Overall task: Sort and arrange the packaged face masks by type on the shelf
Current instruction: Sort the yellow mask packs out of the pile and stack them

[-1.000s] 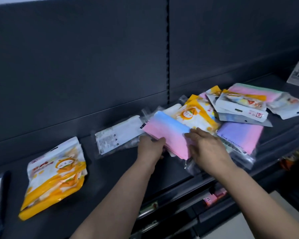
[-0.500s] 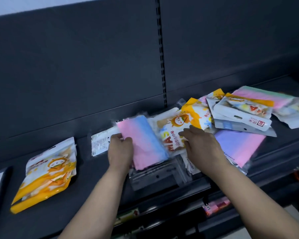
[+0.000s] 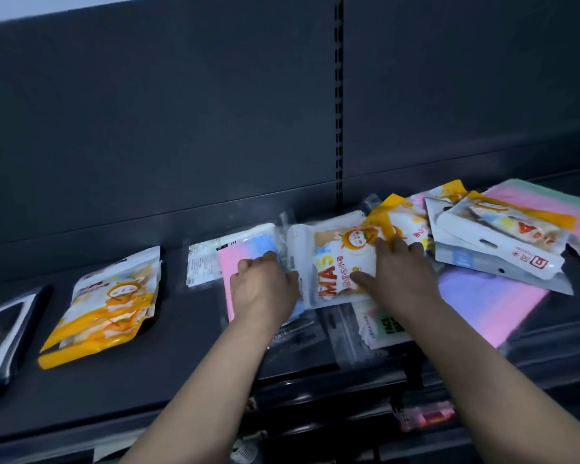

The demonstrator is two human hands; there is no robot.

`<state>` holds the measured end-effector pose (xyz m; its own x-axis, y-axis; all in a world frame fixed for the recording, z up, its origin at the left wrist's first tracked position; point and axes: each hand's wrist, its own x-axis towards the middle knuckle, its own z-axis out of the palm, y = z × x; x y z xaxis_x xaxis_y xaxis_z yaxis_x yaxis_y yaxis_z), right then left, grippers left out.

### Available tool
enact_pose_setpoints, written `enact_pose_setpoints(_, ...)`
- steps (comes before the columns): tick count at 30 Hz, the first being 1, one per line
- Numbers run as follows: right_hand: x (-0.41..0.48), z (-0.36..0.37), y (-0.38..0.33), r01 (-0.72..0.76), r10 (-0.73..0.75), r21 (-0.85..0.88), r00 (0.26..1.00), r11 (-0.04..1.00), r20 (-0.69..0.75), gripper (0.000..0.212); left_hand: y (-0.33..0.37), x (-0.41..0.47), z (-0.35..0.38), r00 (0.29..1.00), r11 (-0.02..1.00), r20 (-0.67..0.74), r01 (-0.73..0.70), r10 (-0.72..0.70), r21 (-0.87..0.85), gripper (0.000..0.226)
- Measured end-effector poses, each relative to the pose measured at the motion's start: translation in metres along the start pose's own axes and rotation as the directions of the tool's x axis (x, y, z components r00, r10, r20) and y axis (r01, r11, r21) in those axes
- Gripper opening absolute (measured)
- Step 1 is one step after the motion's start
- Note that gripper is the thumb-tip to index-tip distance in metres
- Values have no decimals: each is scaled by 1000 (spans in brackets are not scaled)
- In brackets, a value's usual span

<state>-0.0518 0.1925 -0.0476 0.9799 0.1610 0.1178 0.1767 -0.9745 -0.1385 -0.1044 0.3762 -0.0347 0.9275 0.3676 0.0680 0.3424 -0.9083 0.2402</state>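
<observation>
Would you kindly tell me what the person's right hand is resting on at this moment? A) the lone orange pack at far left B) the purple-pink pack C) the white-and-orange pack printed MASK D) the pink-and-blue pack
C: the right hand lies flat on the white-and-orange MASK pack.

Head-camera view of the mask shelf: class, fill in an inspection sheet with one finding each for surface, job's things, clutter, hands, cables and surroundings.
Surface: dark shelf, bare along its front left.
Job's things: orange cartoon pack lies alone at left; pink-blue pack under the left hand; MASK pack under the right hand; mixed pile overlapping at right; purple-pink pack beneath it.
Clutter: black-and-white item at far left edge, type unclear.
Hands: left hand and right hand press flat on packs; grip unclear.
Cables: nothing seen.
Surroundings: dark back panel; lower shelves below, contents blurred.
</observation>
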Motion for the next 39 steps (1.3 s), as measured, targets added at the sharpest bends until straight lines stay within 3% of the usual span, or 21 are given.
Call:
enact_pose_setpoints(5,-3,1,9,48,-49,-15,998,999,-38,58,30,12,13,998,987,55,-13,4,159,53)
enact_pose_setpoints(11,-5,3,16,102,-100,53,994,993,-40,59,40,32,12,990,986,36,139,-137,-92,39)
enact_pose_setpoints(15,-6,2,21,91,-88,93,996,992,-36,59,47,30,13,990,989,8,142,-142,-31,61)
enact_pose_setpoints(18,-3,0,24,-30,23,218,999,975,33,78,46,23,17,997,996,38,72,-69,-58,54)
enact_pose_setpoints(21,3,-1,33,-97,66,373,993,923,94,89,39,17,19,998,991,-59,-30,23,-133,51)
enact_pose_setpoints(23,3,-2,37,-98,92,509,995,855,37,81,36,14,18,980,972,-183,-111,73,-206,49)
enact_pose_setpoints(26,4,-5,39,-55,179,742,980,668,-89,61,35,14,16,962,908,-270,-147,39,-393,46)
enact_pose_setpoints(29,8,-11,32,-45,301,907,949,418,-91,46,44,11,13,967,715,-190,-14,-167,-698,54)
enact_pose_setpoints(31,7,-18,24,-1,357,963,929,270,-99,40,52,5,6,962,428,71,183,-264,-885,60)
enact_pose_setpoints(33,2,-23,14,72,338,975,930,209,-142,37,60,-1,-5,920,41,371,379,-128,-925,51)
enact_pose_setpoints(34,-2,-23,9,94,288,973,945,213,-154,36,61,-3,-9,909,-60,415,412,-43,-909,48)
enact_pose_setpoints(36,-11,-21,-1,101,120,970,984,222,-130,36,60,-6,-11,931,-155,366,361,-1,-920,40)
enact_pose_setpoints(38,-16,-13,-2,51,-34,972,998,229,-44,38,57,-6,-13,946,-191,300,274,-124,-943,30)
enact_pose_setpoints(39,-18,-10,-1,30,-62,965,998,259,-14,41,53,-6,-15,940,-159,273,243,-203,-957,27)
